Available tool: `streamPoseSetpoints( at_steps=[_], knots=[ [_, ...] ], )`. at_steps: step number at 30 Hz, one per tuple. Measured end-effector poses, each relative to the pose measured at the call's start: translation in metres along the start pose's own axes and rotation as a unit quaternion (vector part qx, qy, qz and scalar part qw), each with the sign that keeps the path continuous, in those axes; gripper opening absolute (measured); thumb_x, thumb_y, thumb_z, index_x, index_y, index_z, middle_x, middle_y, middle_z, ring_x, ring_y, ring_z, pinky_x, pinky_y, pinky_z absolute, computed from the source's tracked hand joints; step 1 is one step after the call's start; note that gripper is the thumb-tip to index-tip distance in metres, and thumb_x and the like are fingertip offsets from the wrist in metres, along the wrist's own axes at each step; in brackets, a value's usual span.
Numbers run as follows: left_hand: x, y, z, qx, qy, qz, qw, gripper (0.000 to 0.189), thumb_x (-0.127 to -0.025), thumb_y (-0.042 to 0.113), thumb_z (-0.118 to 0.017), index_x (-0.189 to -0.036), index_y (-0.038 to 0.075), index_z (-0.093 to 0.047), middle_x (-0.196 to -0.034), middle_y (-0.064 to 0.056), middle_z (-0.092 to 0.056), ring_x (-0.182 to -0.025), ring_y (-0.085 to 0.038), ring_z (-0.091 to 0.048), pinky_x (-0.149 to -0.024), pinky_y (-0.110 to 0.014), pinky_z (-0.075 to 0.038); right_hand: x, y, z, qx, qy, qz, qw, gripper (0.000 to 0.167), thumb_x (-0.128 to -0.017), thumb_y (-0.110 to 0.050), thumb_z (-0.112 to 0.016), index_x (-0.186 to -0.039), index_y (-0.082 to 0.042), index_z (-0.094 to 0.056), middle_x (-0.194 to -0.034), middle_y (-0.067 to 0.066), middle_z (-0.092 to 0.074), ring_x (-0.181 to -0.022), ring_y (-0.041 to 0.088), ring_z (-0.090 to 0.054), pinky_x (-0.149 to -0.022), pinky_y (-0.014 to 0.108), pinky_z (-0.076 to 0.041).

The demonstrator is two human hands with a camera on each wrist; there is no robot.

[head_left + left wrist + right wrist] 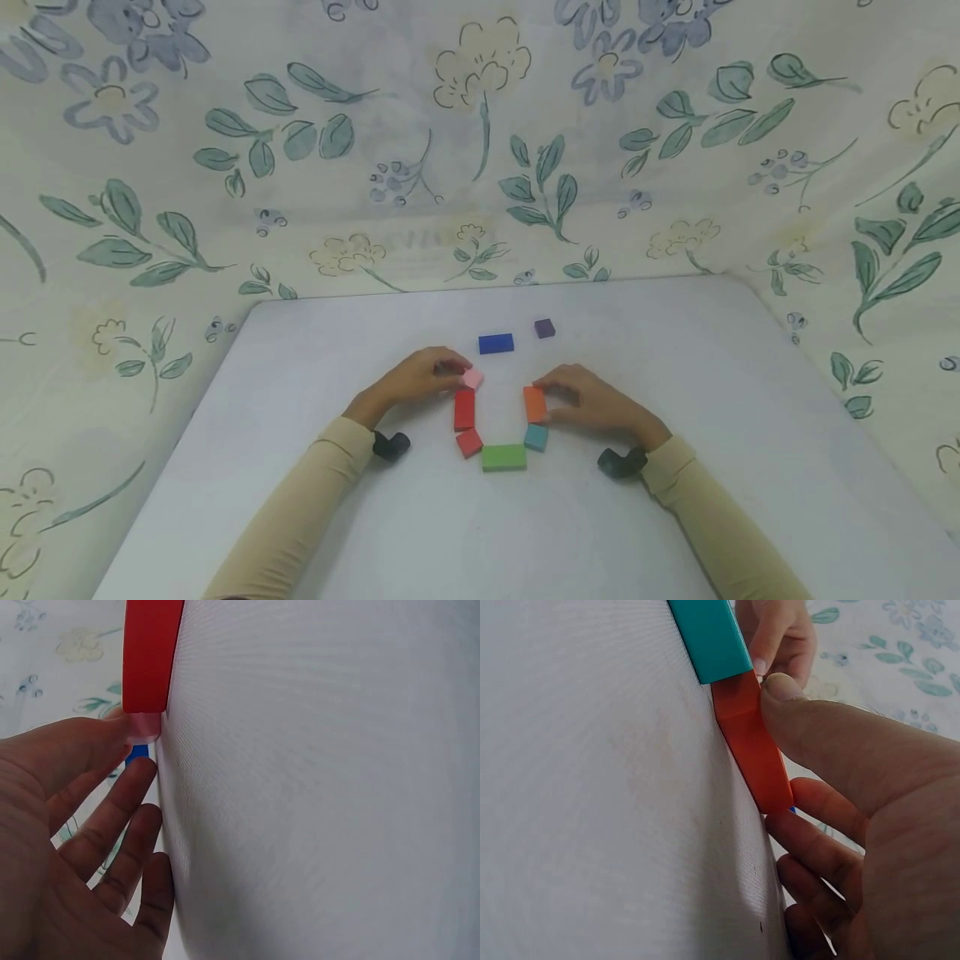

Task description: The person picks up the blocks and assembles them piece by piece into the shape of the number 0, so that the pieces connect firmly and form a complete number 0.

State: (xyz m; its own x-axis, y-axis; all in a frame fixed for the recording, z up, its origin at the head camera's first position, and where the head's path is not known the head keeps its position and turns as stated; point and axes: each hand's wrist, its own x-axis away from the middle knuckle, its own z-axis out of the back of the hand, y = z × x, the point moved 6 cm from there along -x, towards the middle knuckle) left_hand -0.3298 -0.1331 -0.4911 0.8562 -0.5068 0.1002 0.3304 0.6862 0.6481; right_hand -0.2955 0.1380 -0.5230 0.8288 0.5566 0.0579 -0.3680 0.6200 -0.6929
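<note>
Beige fabric sleeves (292, 508) lie nearest in the head view, extending over a white bench (525, 542) from near left and near right. On the left, the left hand (420, 375) pinches a small pink cube (472, 378); on the right, the right hand (596, 402) holds an orange rectangular block (535, 404). Nearer sit a red rectangular block (464, 410), a red cube (469, 443), a green rectangular block (504, 457) and a teal cube (536, 437). Farther off lie a blue rectangular block (496, 343) and a dark purple cube (544, 328), with flower-printed cloth (420, 125) behind.

From the left wrist, the red rectangular block stands in front, partly hiding the gripped pink cube.

From the right wrist, thumb and fingers close narrowly about the orange block; the teal cube stands nearer, the left hand beyond.
</note>
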Motion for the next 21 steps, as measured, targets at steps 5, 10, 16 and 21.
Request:
streamPoseSetpoints(
  at_steps=[5, 10, 16, 21],
  knots=[
    [0.0003, -0.0007, -0.0007, 0.001, -0.003, -0.006, 1.0, 0.032, -0.093, 0.022, -0.07, -0.124, 0.015, -0.069, -0.126, -0.004, -0.067, -0.123, -0.025, -0.058, -0.107, -0.046, -0.047, 0.0007, -0.001, 0.0003, -0.003, 0.001, 0.0, 1.0, 0.052, -0.083, -0.051, -0.077, -0.131, -0.037, -0.061, -0.129, -0.019, -0.059, -0.129, 0.012, -0.047, -0.112, 0.045, -0.041],
    [0.0002, -0.0005, -0.0006, 0.003, -0.003, -0.006, 1.0, 0.032, -0.093, 0.022, -0.07, -0.124, 0.015, -0.069, -0.126, -0.004, -0.067, -0.124, -0.025, -0.058, -0.107, -0.045, -0.047, 0.0006, -0.0014, 0.0008, -0.004, 0.005, 0.005, 1.0, 0.051, -0.083, -0.049, -0.077, -0.13, -0.036, -0.062, -0.128, -0.019, -0.059, -0.129, 0.012, -0.048, -0.112, 0.045, -0.041],
    [0.0013, -0.0002, -0.0004, 0.0, -0.004, -0.009, 1.0, 0.03, -0.094, 0.022, -0.069, -0.123, 0.014, -0.069, -0.125, -0.006, -0.068, -0.124, -0.027, -0.058, -0.107, -0.047, -0.047, 0.0012, -0.0009, -0.0005, -0.006, 0.003, -0.002, 1.0, 0.051, -0.083, -0.05, -0.077, -0.13, -0.037, -0.061, -0.128, -0.02, -0.059, -0.128, 0.011, -0.048, -0.111, 0.046, -0.042],
    [0.0013, -0.0005, 0.0, -0.004, -0.001, -0.007, 1.0, 0.03, -0.094, 0.023, -0.069, -0.123, 0.014, -0.069, -0.125, -0.006, -0.068, -0.124, -0.027, -0.058, -0.108, -0.047, -0.046, 0.0012, -0.003, 0.001, -0.002, 0.008, 0.006, 1.0, 0.052, -0.082, -0.05, -0.078, -0.13, -0.037, -0.062, -0.127, -0.02, -0.059, -0.128, 0.01, -0.049, -0.112, 0.044, -0.041]
  ],
)
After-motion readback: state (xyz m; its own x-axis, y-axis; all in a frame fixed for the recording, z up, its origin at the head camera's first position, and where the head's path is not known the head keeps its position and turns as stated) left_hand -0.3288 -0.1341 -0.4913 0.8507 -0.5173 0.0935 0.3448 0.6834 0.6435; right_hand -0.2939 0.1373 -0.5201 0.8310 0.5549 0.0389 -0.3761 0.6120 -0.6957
